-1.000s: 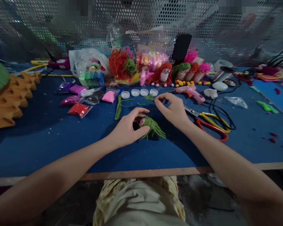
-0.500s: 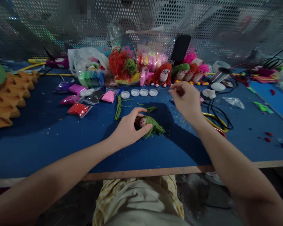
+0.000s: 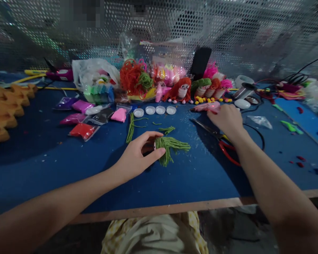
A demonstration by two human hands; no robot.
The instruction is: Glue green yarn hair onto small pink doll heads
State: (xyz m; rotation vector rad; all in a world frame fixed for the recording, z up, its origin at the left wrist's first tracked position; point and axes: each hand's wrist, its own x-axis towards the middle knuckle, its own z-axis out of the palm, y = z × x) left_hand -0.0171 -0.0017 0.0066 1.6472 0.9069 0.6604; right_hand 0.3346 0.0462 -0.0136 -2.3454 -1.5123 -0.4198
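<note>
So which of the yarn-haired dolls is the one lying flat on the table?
The green-haired doll under the left hand, lying on the blue table. The red-haired doll and its neighbours stand upright at the back.

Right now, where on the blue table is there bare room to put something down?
Bare felt lies along the front wooden edge, below the left hand and green-haired doll. Another patch lies left, between the red packet and orange foam pieces. The back row by the finished dolls is crowded.
</note>
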